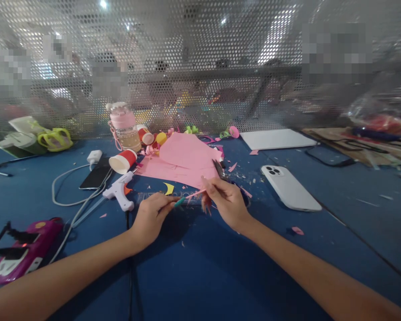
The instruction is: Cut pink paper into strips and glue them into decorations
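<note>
My left hand (154,217) is closed in a pinch on a small teal piece (179,202) that sticks out past the fingertips. From its tip a thin pink paper strip (195,194) runs across to my right hand (227,201), whose thumb and fingers are closed on the strip's other end. Curled pinkish bits (206,205) hang below the right fingers; their kind is unclear. Under the hands lies a clear ruler (147,196). Behind them are pink paper sheets (187,154), and dark scissors (218,168) lie partly hidden beyond my right hand.
A white glue gun (120,191), a black phone (95,174) and a red paper cup (123,161) lie left, near a bottle (125,125). A purple power strip (26,249) is front left. A white phone (289,188) and white board (277,138) are right. Perforated metal (200,53) stands behind.
</note>
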Available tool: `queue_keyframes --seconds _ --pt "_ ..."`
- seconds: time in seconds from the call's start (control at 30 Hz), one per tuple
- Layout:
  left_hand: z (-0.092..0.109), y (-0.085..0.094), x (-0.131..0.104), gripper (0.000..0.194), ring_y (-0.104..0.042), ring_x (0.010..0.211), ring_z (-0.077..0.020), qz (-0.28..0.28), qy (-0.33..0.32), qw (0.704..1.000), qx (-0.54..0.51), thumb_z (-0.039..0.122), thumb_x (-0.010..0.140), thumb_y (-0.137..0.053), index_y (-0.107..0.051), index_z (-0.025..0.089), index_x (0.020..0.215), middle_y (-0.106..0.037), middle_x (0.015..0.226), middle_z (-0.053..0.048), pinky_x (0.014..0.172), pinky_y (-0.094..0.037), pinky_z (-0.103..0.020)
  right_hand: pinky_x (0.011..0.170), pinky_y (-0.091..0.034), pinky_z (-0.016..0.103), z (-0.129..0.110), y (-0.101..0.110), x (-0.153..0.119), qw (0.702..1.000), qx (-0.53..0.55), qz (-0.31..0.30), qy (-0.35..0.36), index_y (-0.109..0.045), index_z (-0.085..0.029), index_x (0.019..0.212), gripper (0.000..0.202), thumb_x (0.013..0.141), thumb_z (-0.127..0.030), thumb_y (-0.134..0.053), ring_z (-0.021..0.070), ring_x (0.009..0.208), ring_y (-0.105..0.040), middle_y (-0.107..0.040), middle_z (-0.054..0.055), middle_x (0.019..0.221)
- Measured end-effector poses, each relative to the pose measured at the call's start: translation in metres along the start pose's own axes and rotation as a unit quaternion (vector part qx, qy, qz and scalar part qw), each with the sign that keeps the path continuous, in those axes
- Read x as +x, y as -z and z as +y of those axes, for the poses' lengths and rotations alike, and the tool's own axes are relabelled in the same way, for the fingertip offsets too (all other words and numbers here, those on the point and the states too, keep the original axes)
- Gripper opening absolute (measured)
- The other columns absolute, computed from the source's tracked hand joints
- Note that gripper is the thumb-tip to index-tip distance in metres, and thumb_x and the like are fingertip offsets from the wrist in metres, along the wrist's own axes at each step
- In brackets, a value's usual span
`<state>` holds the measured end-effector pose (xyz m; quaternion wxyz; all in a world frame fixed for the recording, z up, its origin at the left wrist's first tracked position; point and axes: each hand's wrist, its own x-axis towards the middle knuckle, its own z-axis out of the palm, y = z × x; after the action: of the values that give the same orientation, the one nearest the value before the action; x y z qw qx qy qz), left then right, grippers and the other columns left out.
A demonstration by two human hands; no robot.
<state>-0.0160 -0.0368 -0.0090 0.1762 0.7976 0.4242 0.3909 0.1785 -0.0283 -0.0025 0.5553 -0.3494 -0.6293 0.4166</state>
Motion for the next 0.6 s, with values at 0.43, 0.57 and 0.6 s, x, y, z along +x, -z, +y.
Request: queue_keyframes --seconds 0.43,0.57,0.6 --pt "0.0022 -0.001 0.0071 0.012 -0.059 0.06 -0.0118 -0.085 0.113 0.965 -0.22 0.02 0.072 -0.061 -0.072 0.018 0.076 -0.069 0.066 -0.002 0.057 -0.045 -0.02 0.043 -0.044 0.022 -0.0066 0.0047 0.0032 0.998 0.059 -0.028 -0.005 -0.061 -0.018 0.067 0.039 0.079 -0.054 -0.049 0.0093 0.048 -0.053 -0.055 -0.001 0.055" --pt "0.0012 -0.0037 0.0079 0.01 -0.058 0.057 -0.0106 -0.061 0.162 0.948 -0.267 0.02 0.069 -0.063 -0.071 0.018 0.074 -0.069 0.064 -0.001 0.055 -0.046 -0.018 0.044 -0.044 0.021 -0.0068 0.0018 0.0019 0.997 0.07 -0.019 -0.037 -0.06 -0.018 0.073 0.027 0.072 -0.045 -0.063 0.0084 0.048 -0.052 -0.055 -0.003 0.057" --pt "0.0013 -0.004 0.0081 0.009 -0.058 0.057 -0.0103 -0.058 0.166 0.948 -0.266 0.02 0.069 -0.063 -0.072 0.018 0.073 -0.069 0.064 0.0 0.055 -0.046 -0.018 0.044 -0.044 0.021 -0.0066 0.0006 0.0011 0.997 0.061 -0.013 -0.041 -0.06 -0.018 0.073 0.023 0.071 -0.041 -0.065 0.0078 0.047 -0.051 -0.054 -0.003 0.056"
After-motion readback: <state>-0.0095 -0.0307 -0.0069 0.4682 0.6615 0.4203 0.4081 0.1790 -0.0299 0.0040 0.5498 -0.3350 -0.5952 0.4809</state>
